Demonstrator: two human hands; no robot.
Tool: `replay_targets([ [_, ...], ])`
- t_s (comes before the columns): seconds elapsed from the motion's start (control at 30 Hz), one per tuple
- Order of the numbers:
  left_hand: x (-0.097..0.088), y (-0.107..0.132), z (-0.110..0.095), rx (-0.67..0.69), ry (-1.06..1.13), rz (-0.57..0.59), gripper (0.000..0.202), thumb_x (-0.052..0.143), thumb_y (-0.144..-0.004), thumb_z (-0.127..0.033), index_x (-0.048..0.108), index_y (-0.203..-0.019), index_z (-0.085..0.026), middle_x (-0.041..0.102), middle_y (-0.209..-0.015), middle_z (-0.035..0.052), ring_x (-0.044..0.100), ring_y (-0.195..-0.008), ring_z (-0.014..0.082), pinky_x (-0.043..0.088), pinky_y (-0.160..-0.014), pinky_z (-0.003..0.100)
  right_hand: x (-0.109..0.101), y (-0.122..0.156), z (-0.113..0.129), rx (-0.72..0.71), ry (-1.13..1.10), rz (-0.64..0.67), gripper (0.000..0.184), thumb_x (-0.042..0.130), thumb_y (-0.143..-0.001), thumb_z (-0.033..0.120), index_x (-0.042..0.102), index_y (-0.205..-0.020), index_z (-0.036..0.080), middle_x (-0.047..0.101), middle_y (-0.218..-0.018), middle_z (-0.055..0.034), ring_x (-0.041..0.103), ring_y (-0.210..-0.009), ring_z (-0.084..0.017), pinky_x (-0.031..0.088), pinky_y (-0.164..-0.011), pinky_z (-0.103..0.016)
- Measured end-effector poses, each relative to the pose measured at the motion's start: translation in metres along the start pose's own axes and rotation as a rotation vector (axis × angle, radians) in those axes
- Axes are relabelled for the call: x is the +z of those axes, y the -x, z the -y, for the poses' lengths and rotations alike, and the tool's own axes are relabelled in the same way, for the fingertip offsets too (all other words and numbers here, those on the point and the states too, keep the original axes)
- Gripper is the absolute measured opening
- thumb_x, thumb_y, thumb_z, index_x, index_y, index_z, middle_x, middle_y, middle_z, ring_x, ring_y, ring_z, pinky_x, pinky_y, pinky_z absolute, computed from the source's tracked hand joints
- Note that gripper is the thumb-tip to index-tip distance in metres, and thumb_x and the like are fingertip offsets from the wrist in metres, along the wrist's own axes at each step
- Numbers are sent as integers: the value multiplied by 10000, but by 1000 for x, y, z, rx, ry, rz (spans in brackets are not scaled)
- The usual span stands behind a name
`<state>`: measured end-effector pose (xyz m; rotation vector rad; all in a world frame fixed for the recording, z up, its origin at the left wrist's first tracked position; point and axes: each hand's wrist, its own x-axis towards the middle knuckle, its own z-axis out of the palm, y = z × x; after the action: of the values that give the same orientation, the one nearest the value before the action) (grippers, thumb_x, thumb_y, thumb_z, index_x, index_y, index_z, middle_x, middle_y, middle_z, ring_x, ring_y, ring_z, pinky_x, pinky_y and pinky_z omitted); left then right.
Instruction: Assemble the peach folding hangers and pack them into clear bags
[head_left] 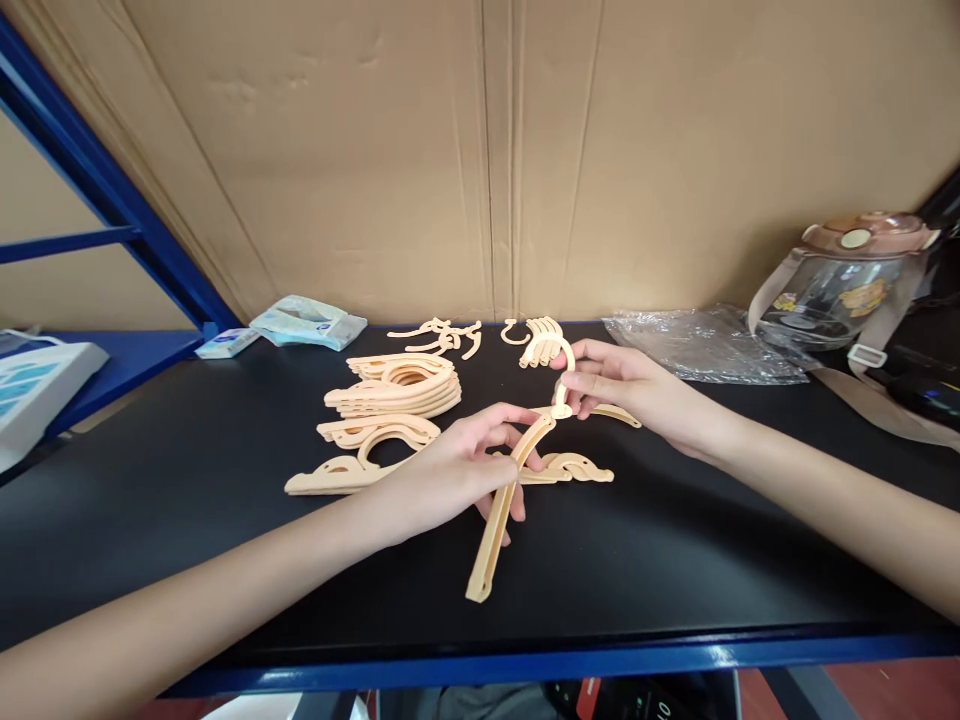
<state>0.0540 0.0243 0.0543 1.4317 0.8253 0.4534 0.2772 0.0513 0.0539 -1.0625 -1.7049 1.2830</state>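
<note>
My left hand (pixel 457 465) is closed round a long peach plastic hanger arm (pixel 499 515) that slants down toward the table's front edge. My right hand (pixel 626 390) pinches a small peach hook (pixel 562 385) at the arm's upper end, where a second arm (pixel 619 413) runs off to the right. Both hands hover just above the black table (pixel 187 500). Under my left hand lies a flat peach hanger piece (pixel 574 467). A stack of similar pieces (pixel 397 390) sits to the left. Loose hooks (pixel 536 340) and small clips (pixel 442 337) lie behind.
A cardboard wall (pixel 487 150) backs the table. Crumpled clear plastic bags (pixel 697 345) and a lidded water jug with a strap (pixel 844 275) are at the right. Tissue packets (pixel 307 322) and a white box (pixel 34 385) are at the left, beside a blue frame (pixel 97 170).
</note>
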Motion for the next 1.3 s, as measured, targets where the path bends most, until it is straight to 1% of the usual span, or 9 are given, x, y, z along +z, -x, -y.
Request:
replay_targets([
  [0.2, 3, 3, 2, 7, 69, -24, 230, 414, -943, -234, 502, -1150, -183, 536, -883, 3, 496, -542, 68, 442, -387, 163, -2, 9, -7, -38, -27, -63, 232, 625, -865, 358, 550, -1024, 206, 627, -763, 15, 570, -667, -116, 479, -696, -286],
  [0.3, 1, 3, 6, 12, 58, 22, 197, 421, -984, -312, 498, -1092, -168, 604, -907, 29, 540, -634, 94, 478, -502, 197, 1, 12, -5, -44, -55, -52, 223, 626, -868, 348, 555, -1021, 202, 626, -760, 16, 568, -666, -111, 480, -695, -278],
  [0.4, -2, 4, 9, 52, -30, 81, 191, 422, -995, -308, 541, -1017, -161, 636, -936, 38, 561, -743, 108, 478, -625, 216, 6, 14, -4, -42, -84, -13, 218, 630, -866, 341, 565, -1025, 207, 632, -761, 18, 568, -666, -111, 480, -704, -277],
  [0.53, 1, 8, 8, 12, -83, 55, 301, 370, -1006, -423, 545, -1028, -178, 613, -788, -3, 415, -517, 67, 319, -453, 190, 12, 16, -5, -23, -123, 36, 226, 629, -864, 339, 575, -1032, 198, 646, -770, 9, 570, -680, -114, 474, -707, -277],
  [0.63, 5, 11, 8, 21, -98, -10, 363, 332, -998, -503, 521, -990, -194, 573, -749, -31, 345, -461, 43, 266, -412, 170, 14, 17, -8, -4, -140, 65, 232, 622, -876, 332, 578, -1056, 193, 641, -758, 12, 569, -676, -110, 471, -712, -276],
  [0.73, 6, 10, 10, 82, -82, -25, 287, 452, -967, -478, 488, -932, -195, 536, -752, -52, 368, -447, 25, 271, -376, 138, 15, 17, -12, 4, -171, 80, 239, 631, -878, 329, 582, -1072, 198, 641, -768, 15, 574, -675, -103, 470, -706, -269],
  [0.87, 5, 8, 12, 63, -112, 48, 269, 488, -963, -412, 513, -864, -163, 551, -731, -42, 431, -468, 29, 348, -391, 125, 13, 18, -12, 11, -252, 93, 235, 636, -882, 300, 587, -1090, 200, 642, -812, 11, 574, -717, -93, 468, -714, -245],
  [1.1, 9, 12, 9, 28, -95, 157, 232, 506, -950, -350, 605, -1073, -180, 658, -856, 9, 579, -555, 79, 441, -454, 159, 15, 18, -9, 84, -359, 172, 224, 635, -881, 261, 601, -1089, 185, 657, -827, 6, 585, -700, -84, 471, -696, -235],
  [1.3, 10, 12, 9, 32, -146, 150, 210, 511, -943, -355, 614, -963, -172, 664, -844, 3, 579, -556, 82, 452, -476, 172, 17, 17, -9, 153, -348, 217, 239, 626, -881, 268, 620, -1091, 155, 654, -787, 1, 596, -687, -93, 462, -680, -247],
])
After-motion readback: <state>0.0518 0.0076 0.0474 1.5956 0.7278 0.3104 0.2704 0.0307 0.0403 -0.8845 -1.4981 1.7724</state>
